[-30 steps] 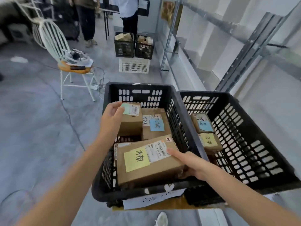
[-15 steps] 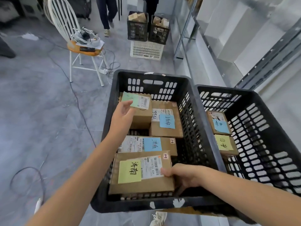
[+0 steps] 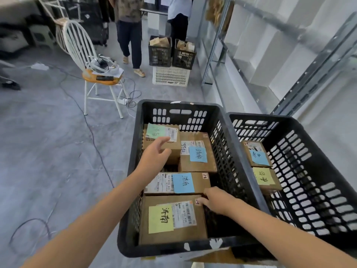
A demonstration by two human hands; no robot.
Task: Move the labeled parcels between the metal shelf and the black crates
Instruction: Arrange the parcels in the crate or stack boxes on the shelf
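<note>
Two black crates stand side by side; the left crate (image 3: 173, 105) holds several labeled cardboard parcels. My left hand (image 3: 154, 153) hovers with loose, spread fingers over the near edge of the green-labelled parcel (image 3: 164, 132) at the far left. My right hand (image 3: 216, 200) curls its fingers over the far right corner of the yellow-labelled parcel (image 3: 164, 219), which lies flat at the near end. Two blue-labelled parcels (image 3: 198, 154) (image 3: 183, 182) lie between them. The right crate (image 3: 260, 116) holds a blue-labelled parcel (image 3: 257, 157) and a yellow-labelled parcel (image 3: 264, 177). The metal shelf (image 3: 309, 60) runs along the right.
A white chair (image 3: 81, 45) with gear on its seat stands to the left, and cables trail across the grey floor. Farther off, two black crates of parcels (image 3: 171, 53) sit on a white crate (image 3: 171, 76), with two people standing behind them.
The yellow-labelled parcel has come down flat into the left crate's near end. My left hand has let go of the green-labelled parcel and opened.
</note>
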